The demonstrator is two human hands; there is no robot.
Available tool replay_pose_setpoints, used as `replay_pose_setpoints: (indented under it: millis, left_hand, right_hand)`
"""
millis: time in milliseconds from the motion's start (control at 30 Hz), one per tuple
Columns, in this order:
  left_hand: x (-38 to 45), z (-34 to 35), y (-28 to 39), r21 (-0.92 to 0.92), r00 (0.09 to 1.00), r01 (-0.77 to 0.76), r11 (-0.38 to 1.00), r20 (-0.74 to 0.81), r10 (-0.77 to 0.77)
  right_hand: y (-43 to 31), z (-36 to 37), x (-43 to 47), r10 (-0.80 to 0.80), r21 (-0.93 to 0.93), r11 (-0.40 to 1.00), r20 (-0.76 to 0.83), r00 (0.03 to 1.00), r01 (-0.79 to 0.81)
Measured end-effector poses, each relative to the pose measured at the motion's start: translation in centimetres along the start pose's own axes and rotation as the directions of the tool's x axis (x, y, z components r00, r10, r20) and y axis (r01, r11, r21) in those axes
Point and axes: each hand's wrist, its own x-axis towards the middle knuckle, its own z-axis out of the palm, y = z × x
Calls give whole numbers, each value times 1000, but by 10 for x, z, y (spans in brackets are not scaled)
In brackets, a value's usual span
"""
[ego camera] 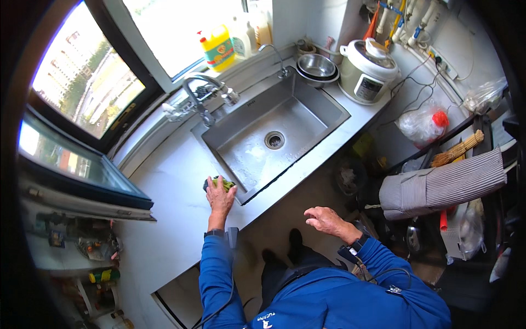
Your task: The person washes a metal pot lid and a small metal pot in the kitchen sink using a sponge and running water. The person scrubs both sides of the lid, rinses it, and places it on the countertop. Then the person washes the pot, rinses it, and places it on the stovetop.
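My left hand (221, 199) rests on a crumpled green and dark cloth or scouring pad (227, 184) at the near left corner of the sink. The fingers spread over it and press it to the white countertop (164, 201). My right hand (328, 222) hangs in the air in front of the counter, its fingers loosely bent and nothing in it. A stainless steel sink (306, 119) is set into the counter, wet inside, with a round drain (274, 140). Behind it rises a curved chrome faucet (190, 90).
Steel bowls (316, 65) and an electric pressure cooker (367, 74) stand right of the sink. A yellow detergent jug (218, 48) is on the windowsill. An open window sash (82, 164) juts over the counter at left. A rack at right holds a striped cloth (444, 185) and a straw brush (458, 149).
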Motion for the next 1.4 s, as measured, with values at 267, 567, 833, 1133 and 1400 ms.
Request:
replay_pose_setpoints:
  millis: [267,567,833,1133,1400]
  left_hand:
    - [-98,32,-26,150,980,-164,975,-91,178]
    - [-94,69,83,-183,804,-583,791,8,595]
    - [-70,63,70,-151,733,-665,731,56,678]
    - [-162,-10,-76,143,964,-227,963,-109,243]
    - [-71,93,121,-246,620,-771,587,-80,781]
  right_hand:
    - [30,-3,-26,230,118,966,16,973,-231]
    - [17,3,16,153,-99,983,12,988,-151]
    - [12,3,27,156,-100,983,20,987,-154]
    - [26,10,59,268,13,963,23,963,-268]
    - [30,-12,18,246,-102,965,21,969,-242]
